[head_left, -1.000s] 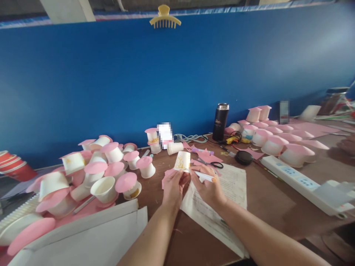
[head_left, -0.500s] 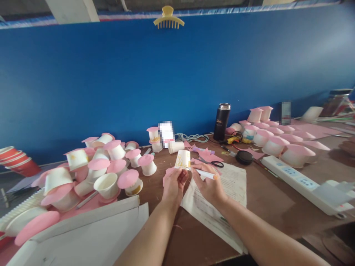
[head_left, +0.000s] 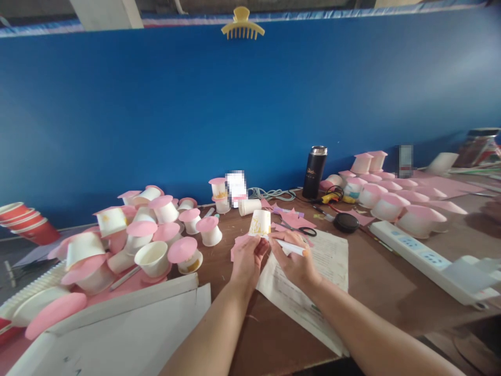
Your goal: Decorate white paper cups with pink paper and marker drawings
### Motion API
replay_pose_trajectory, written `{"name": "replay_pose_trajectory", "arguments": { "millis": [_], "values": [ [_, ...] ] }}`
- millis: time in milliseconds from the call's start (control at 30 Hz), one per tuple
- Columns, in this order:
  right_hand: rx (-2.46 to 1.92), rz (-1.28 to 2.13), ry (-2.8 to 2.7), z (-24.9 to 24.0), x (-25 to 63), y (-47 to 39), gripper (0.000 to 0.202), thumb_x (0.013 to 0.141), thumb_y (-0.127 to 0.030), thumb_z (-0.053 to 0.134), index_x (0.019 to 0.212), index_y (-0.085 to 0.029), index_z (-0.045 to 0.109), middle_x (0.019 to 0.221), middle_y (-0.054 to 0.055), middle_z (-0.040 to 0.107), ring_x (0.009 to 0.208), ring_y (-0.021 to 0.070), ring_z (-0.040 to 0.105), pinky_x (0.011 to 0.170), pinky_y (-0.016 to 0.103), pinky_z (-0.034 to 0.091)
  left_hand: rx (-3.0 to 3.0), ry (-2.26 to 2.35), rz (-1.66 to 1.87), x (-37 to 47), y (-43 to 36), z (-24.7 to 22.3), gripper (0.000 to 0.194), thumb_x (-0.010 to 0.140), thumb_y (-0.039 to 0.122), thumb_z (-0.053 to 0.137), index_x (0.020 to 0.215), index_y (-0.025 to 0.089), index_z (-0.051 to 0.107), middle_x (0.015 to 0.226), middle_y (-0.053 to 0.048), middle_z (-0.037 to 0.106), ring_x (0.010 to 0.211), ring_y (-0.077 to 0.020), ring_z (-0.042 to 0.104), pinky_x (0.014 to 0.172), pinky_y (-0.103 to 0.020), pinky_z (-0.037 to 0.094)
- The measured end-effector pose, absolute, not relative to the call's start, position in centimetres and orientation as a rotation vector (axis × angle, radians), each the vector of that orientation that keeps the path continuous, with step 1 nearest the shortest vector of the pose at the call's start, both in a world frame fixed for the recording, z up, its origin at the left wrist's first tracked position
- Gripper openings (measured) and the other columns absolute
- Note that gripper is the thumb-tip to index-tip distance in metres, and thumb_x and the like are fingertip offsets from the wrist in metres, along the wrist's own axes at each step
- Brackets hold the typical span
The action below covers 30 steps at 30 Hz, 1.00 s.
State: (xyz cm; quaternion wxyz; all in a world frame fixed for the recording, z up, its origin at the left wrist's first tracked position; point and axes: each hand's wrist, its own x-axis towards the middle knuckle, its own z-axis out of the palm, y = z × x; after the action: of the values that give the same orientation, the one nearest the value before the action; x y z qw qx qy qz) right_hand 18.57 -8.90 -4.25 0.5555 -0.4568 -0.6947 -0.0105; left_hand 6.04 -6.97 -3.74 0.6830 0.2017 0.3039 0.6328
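A white paper cup (head_left: 260, 222) with yellow markings is held upside down by its lower edge in my left hand (head_left: 248, 259). My right hand (head_left: 296, 261) grips a white marker (head_left: 291, 247) with an orange end, its tip side close to the cup's rim. The tip itself is too small to make out. Under my right hand lies a printed sheet of paper (head_left: 327, 250). Just behind the hands are scissors (head_left: 305, 230) and pink paper scraps (head_left: 290, 217). Another white cup (head_left: 249, 207) lies on its side behind the held cup.
Many cups with pink paper pieces (head_left: 183, 250) crowd the left, beside a white box (head_left: 129, 324). To the right are a black thermos (head_left: 315, 172), a round black lid (head_left: 346, 222), a white power strip (head_left: 422, 261) and rows of pink-topped cups (head_left: 387, 204). A blue partition (head_left: 176, 104) stands behind.
The view has shifted slightly, moving the scene a little to the right. Both hands keep their hold on the cup and the marker, the cup tilting slightly.
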Motion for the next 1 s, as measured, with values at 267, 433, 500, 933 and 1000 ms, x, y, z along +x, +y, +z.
{"name": "replay_pose_trajectory", "arguments": {
  "millis": [267,433,500,933,1000],
  "values": [
    [-1.068,-0.049,-1.649,-4.37,18.68,-8.68,0.012,0.095,-0.026,0.059,0.097,-0.024,0.071,0.09,0.004,0.077,0.086,0.0212,0.072,0.085,0.037,0.053,0.531,0.679,1.423,6.25,-6.92,-4.04,0.025,0.057,0.02,0.088,0.064,0.013,0.065,0.068,-0.001,0.067,0.065,-0.0114,0.065,0.072,-0.027,0.054],
    [-1.066,-0.043,-1.659,-4.44,18.71,-8.68,0.012,0.094,-0.025,0.06,0.097,-0.023,0.071,0.09,0.004,0.077,0.085,0.0213,0.072,0.084,0.038,0.053,0.553,0.694,1.423,6.33,-6.95,-4.13,0.024,0.058,0.02,0.087,0.065,0.013,0.065,0.068,-0.001,0.067,0.065,-0.0108,0.064,0.072,-0.026,0.054],
    [-1.068,-0.029,-1.668,-4.42,18.72,-8.71,0.012,0.094,-0.025,0.06,0.096,-0.024,0.071,0.091,0.003,0.078,0.086,0.0215,0.072,0.085,0.038,0.053,0.572,0.698,1.41,6.33,-6.98,-4.12,0.024,0.059,0.021,0.087,0.066,0.013,0.066,0.069,-0.001,0.067,0.066,-0.0106,0.064,0.072,-0.025,0.054],
    [-1.105,-0.096,-1.539,-4.06,18.92,-8.57,0.012,0.094,-0.027,0.059,0.093,-0.023,0.07,0.088,0.004,0.077,0.085,0.0217,0.073,0.079,0.035,0.053,0.534,0.725,1.388,6.29,-7.09,-3.92,0.026,0.058,0.019,0.087,0.069,0.014,0.064,0.068,0.0,0.068,0.064,-0.0109,0.066,0.07,-0.024,0.056],
    [-1.11,-0.118,-1.547,-4.09,18.92,-8.53,0.011,0.094,-0.027,0.059,0.093,-0.023,0.07,0.088,0.003,0.077,0.085,0.0218,0.073,0.08,0.035,0.052,0.531,0.728,1.388,6.28,-7.05,-3.99,0.026,0.058,0.019,0.087,0.069,0.014,0.064,0.068,0.0,0.068,0.064,-0.0111,0.066,0.07,-0.024,0.056]
  ]
}}
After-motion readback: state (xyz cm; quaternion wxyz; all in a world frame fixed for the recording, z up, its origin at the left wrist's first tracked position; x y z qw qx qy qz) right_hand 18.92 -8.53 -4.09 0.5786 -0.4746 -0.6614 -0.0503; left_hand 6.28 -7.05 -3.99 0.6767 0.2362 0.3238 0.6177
